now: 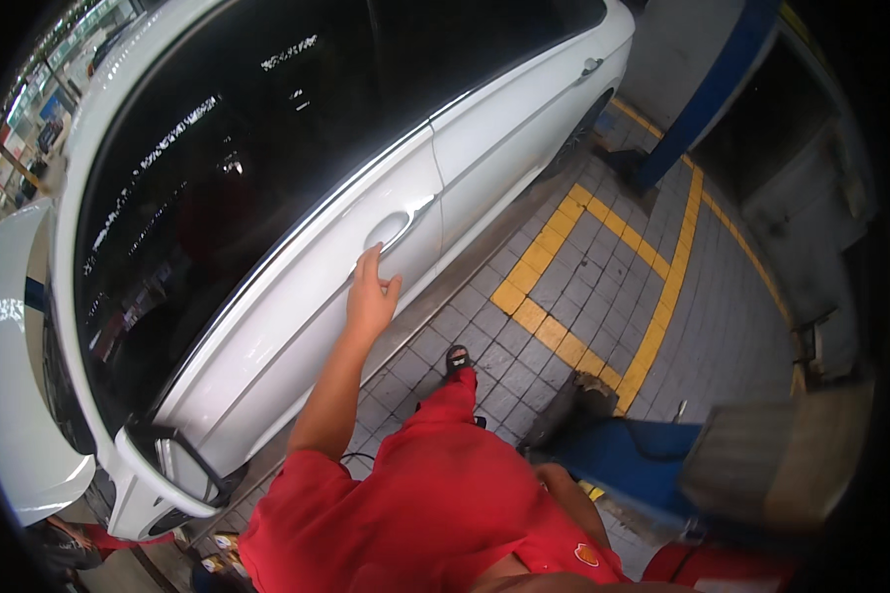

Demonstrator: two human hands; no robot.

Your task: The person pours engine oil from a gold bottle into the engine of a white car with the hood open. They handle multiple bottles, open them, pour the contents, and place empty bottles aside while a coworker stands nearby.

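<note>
My left hand (372, 299) reaches up to the side of a white car (297, 306), its fingers stretched out and apart. The fingertips are at the lower end of the door handle (398, 233), near the rounded recess behind it; whether they touch cannot be told. That door is closed, flush with the panel beside it. Part of my right arm (571, 497) shows close against my red shirt, and its hand is hidden from view.
The car's side mirror (175, 469) juts out at lower left. Yellow lines (542, 252) mark the grey tiled floor. To my right stand a blurred blue object (623, 460) and a box-like block (781, 455). A blue post (697, 99) rises beyond. Another person's arm (73, 534) shows at lower left.
</note>
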